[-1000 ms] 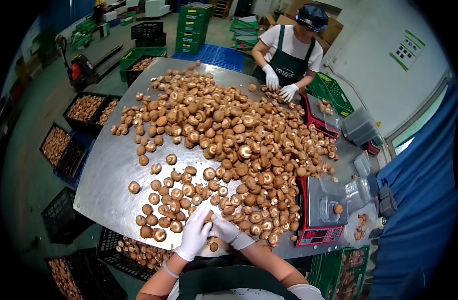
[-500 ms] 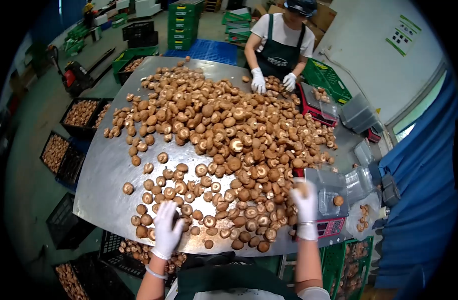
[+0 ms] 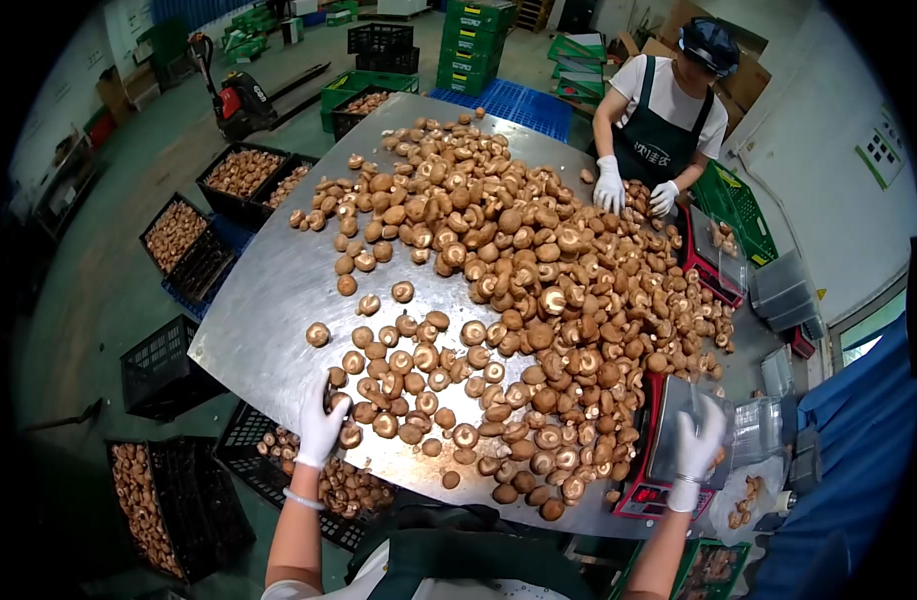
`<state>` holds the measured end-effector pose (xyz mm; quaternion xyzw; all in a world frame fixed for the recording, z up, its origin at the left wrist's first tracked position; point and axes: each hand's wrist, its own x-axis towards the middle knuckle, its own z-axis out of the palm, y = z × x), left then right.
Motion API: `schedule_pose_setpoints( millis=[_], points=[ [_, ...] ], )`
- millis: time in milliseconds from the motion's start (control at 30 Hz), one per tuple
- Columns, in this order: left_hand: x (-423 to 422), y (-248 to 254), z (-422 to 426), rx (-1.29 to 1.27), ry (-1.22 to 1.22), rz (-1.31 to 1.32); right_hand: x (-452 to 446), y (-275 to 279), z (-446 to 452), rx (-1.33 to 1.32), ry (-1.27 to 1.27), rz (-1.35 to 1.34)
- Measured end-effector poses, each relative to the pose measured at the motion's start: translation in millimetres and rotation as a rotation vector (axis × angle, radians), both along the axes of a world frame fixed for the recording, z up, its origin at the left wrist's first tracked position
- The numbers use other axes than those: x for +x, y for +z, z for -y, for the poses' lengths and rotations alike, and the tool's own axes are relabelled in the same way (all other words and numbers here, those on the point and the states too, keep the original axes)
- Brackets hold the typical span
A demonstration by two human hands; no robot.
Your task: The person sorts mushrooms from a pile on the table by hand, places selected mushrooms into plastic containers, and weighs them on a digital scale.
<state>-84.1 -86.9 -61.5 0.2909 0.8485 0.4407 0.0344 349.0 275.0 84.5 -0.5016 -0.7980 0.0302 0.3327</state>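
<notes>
My left hand (image 3: pixel 321 428), in a white glove, is at the near left table edge. Its fingers and thumb curl round a brown shiitake mushroom (image 3: pixel 338 401), partly covered by the glove. More loose mushrooms (image 3: pixel 386 424) lie just right of it. My right hand (image 3: pixel 699 442), also gloved, is over a red scale (image 3: pixel 643 499) bearing a clear plastic tub (image 3: pixel 669 440). Its fingers are spread apart and I see nothing gripped in them. A mushroom in the tub is mostly hidden behind this hand. The big mushroom pile (image 3: pixel 549 270) spreads across the metal table (image 3: pixel 264 290).
Across the table a co-worker (image 3: pixel 664 120) in white gloves handles mushrooms beside a second red scale (image 3: pixel 714 255). Empty clear tubs (image 3: pixel 757 432) stand at the right. Black crates (image 3: pixel 169 365) of mushrooms line the left floor, near a pallet jack (image 3: pixel 241 105).
The view has swung left, so everything sits further right. My right hand has moved from the pile's edge to over the tub and opened. My left hand has shifted toward the table's left edge.
</notes>
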Motion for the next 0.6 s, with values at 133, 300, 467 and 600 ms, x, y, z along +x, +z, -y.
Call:
schedule_pose_setpoints(
  millis=[133,300,467,600],
  points=[
    [-28,2,-18,-0.043,0.002,-0.001,-143,-27,89,-0.448,0.647,0.07],
    [-50,-13,-36,-0.271,-0.301,0.396,-262,-123,153,-0.451,1.009,0.651],
    [-30,-6,17,-0.288,-0.418,0.358,-308,-125,223,-0.77,1.157,0.547],
    [-29,1,86,-0.398,-0.555,0.401,-300,-132,259,-0.765,1.34,0.457]
  ],
)
